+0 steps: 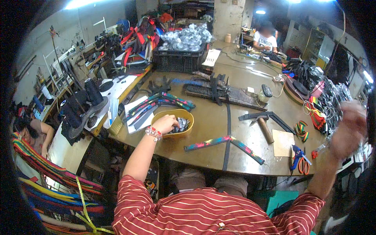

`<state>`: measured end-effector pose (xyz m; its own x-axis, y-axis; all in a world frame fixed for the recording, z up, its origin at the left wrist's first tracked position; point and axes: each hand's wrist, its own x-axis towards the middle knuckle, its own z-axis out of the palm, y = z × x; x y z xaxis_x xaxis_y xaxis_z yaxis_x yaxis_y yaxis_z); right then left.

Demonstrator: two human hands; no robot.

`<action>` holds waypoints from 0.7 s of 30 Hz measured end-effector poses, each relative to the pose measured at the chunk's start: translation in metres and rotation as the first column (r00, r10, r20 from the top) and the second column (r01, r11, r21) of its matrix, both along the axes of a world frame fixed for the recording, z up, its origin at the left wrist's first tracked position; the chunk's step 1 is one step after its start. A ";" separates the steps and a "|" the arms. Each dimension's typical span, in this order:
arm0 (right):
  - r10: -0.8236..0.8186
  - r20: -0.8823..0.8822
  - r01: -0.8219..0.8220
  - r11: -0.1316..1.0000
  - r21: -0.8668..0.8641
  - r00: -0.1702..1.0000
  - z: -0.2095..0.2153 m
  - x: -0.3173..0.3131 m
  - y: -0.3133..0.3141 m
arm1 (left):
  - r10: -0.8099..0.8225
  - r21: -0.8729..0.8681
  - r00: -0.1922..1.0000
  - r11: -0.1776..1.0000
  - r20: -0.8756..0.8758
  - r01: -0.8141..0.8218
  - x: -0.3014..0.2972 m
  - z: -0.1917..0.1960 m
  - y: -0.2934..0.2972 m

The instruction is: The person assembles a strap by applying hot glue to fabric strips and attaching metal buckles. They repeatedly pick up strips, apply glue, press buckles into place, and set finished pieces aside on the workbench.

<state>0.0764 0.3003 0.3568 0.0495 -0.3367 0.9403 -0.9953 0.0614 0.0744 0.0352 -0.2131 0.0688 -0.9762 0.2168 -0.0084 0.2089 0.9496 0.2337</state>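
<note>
Small grey pieces [183, 124] lie loose in a yellow tub [182, 134] on the near left part of the bench [211, 122]. Each should prove light, stiff and slightly slippery; take hold by the edges, between thumb and fingertip. Left hand [166, 123]: fingers curled down into the tub; grasp on a piece cannot be confirmed. Right hand [349, 127]: raised at far right, blurred, state indeterminable. Outward, rightward: multicoloured strap [207, 143], hammer [266, 131], orange-handled scissors [302, 158]

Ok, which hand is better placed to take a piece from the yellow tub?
Probably the left hand: it reaches into the yellow tub, while the right hand is blurred, far off to the right.
</note>
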 end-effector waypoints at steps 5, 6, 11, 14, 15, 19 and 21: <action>-0.189 0.607 0.111 0.980 0.164 0.772 -0.161 -0.103 -0.040 | -0.121 -0.016 0.989 0.993 -0.085 0.120 -0.001 0.001 -0.002; -0.246 0.678 0.132 0.967 0.216 0.693 -0.185 -0.108 -0.047 | -0.124 0.015 0.986 0.992 -0.115 0.126 -0.002 0.003 -0.002; -0.322 0.779 0.029 0.931 0.365 0.537 -0.273 -0.099 -0.068 | 0.160 0.259 0.973 0.959 -0.165 -0.114 0.000 0.023 0.002; -0.358 0.818 0.080 0.929 0.362 0.450 -0.311 -0.090 -0.076 | 0.343 0.473 0.924 0.851 -0.171 -0.228 0.003 0.031 0.026; -0.346 0.868 0.136 0.938 0.319 0.356 -0.322 -0.088 -0.078 | 0.320 0.615 0.937 0.769 -0.138 -0.172 0.000 0.031 0.040; -0.145 0.976 0.291 0.952 0.093 0.164 -0.352 -0.081 -0.085 | 0.067 0.768 0.994 0.632 0.085 -0.108 -0.017 0.016 0.116; -0.197 0.972 0.335 0.931 0.144 0.128 -0.360 -0.077 -0.088 | -0.008 0.732 0.988 0.673 0.153 -0.108 -0.032 0.003 0.153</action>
